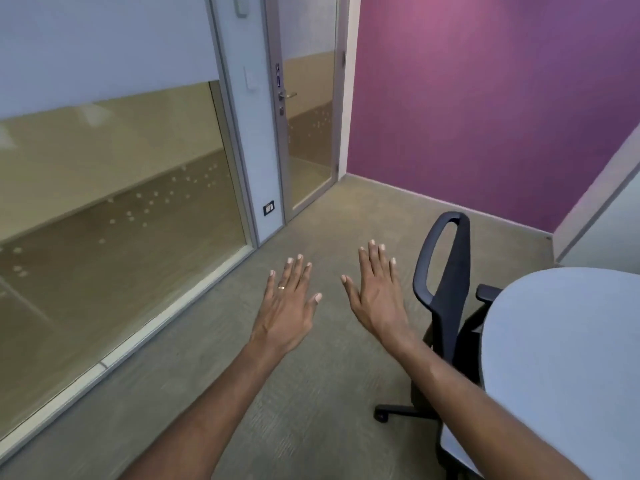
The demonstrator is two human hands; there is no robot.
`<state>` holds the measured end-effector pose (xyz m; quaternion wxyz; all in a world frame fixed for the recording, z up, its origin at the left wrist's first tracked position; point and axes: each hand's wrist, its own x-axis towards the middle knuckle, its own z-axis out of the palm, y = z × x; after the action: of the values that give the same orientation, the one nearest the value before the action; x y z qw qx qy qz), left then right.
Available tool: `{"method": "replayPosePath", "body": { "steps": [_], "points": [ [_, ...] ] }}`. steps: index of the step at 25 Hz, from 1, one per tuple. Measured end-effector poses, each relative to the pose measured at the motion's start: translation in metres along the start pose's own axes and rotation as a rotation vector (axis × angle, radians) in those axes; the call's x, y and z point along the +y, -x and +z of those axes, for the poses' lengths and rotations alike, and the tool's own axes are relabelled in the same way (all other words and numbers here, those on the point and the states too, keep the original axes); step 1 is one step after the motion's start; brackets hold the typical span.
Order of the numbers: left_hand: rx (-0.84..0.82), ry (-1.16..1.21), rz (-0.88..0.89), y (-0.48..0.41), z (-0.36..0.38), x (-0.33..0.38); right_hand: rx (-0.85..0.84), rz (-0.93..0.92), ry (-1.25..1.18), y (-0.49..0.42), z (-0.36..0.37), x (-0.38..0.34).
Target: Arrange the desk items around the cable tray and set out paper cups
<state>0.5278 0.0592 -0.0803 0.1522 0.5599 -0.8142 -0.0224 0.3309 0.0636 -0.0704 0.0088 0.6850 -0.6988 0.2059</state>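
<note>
Carpeted floor (pixel 214 393), bounded by one glass partition (pixel 114 209) with a door (pixel 308 133) and one purple wall (pixel 485 109). One pale rounded surface (pixel 568 358) at right, nothing visible on the part shown; one black office chair (pixel 446 289) tucked just beside it. Two hands, left hand (pixel 287 306) (ring worn) and right hand (pixel 377 296), held palms down over the floor, fingers (pixel 372 258) spread flat, holding nothing. Cable tray and paper cups: out of view.

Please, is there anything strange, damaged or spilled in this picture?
Nothing looks damaged or spilled. The left hand and right hand are spread flat and empty above the carpet. The chair stands upright beside the table. No cable tray or cups are in view.
</note>
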Motion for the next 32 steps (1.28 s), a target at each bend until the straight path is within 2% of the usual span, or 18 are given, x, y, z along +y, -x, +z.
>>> {"method": "replayPosePath", "body": {
  "steps": [3,13,21,26,32],
  "points": [
    [0.001,0.072,-0.015,-0.054,0.012,-0.015,-0.011,0.019,-0.014,-0.048,0.021,0.005],
    [-0.065,0.097,0.185,-0.279,0.068,-0.074,0.091,0.198,0.011,-0.216,0.102,0.03],
    [-0.169,0.214,0.372,-0.44,0.092,-0.084,0.15,0.499,0.05,-0.327,0.123,0.069],
    [-0.228,0.182,0.506,-0.528,0.137,-0.05,0.129,0.631,0.1,-0.39,0.143,0.132],
    [-0.247,0.119,0.579,-0.672,0.2,0.021,0.123,0.775,0.081,-0.49,0.167,0.265]
  ]
}}
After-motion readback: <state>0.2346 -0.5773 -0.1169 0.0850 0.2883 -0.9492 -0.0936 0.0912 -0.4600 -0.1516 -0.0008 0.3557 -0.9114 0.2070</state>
